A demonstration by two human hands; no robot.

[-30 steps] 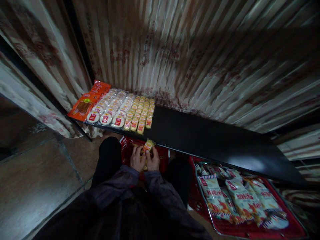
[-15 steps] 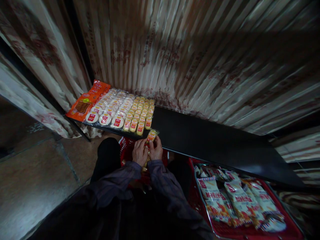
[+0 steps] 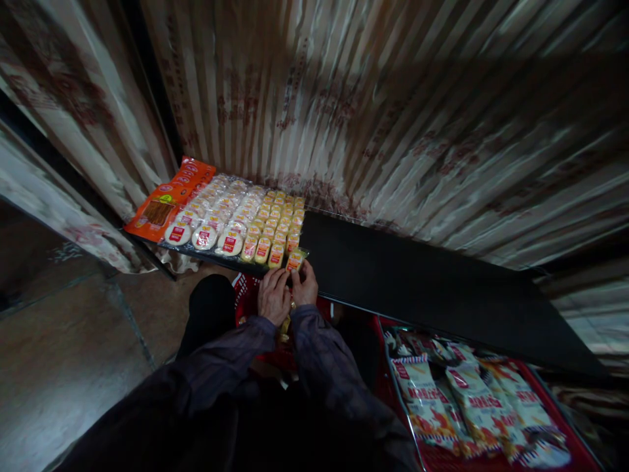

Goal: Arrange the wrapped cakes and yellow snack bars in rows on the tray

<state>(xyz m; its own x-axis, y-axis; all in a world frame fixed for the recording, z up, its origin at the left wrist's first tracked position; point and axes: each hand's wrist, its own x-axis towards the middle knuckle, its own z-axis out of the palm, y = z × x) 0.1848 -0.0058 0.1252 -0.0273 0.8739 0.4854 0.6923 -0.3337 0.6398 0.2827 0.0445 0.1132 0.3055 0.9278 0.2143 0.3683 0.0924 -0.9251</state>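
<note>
Both hands meet at the front edge of a black shelf (image 3: 393,275). Between their fingertips is a small snack cake (image 3: 295,260) in a clear-and-yellow wrapper with an orange label, tilted up at the end of a row. My right hand (image 3: 305,286) pinches it from the right side. My left hand (image 3: 274,297) closes on its lower left edge, fingers bent. Just left of it stand rows of matching yellow snack cakes (image 3: 263,250). Beyond those are rows of round white packaged cakes (image 3: 229,242). Below my hands, a red basket (image 3: 244,288) holds more yellow packets, partly hidden by my arms.
An orange snack bag (image 3: 164,208) lies at the shelf's left end. To the lower right, a red basket (image 3: 582,452) holds several white-and-red snack bags (image 3: 422,396). Pleated curtains (image 3: 344,111) hang behind the shelf, with dark posts (image 3: 152,78) at left.
Both hands have moved slightly forward and up with the snack cake, bringing it from in front of the shelf edge to the front of the rightmost yellow row.
</note>
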